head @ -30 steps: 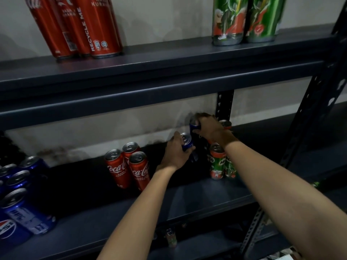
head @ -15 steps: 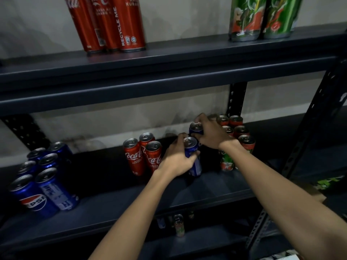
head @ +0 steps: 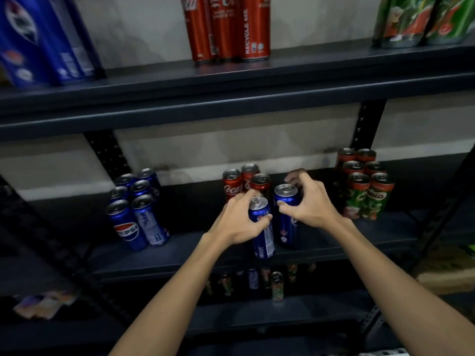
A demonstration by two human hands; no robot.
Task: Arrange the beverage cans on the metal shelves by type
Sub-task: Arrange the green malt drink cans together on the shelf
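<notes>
With our left hand (head: 237, 219) gripping one blue Pepsi can (head: 261, 228) and our right hand (head: 309, 204) another (head: 287, 217) mid-shelf (head: 180, 249), we should carry both upright leftward to the Pepsi group (head: 137, 209), clear of the Coca-Cola cans (head: 245, 181).

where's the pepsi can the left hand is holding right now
In the head view it is center frame, the blue can gripped by the left hand just in front of the Coca-Cola cans.

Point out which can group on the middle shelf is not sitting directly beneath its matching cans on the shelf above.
The red Coca-Cola cans sit right of the red cans above; blue and green groups line up.
</notes>
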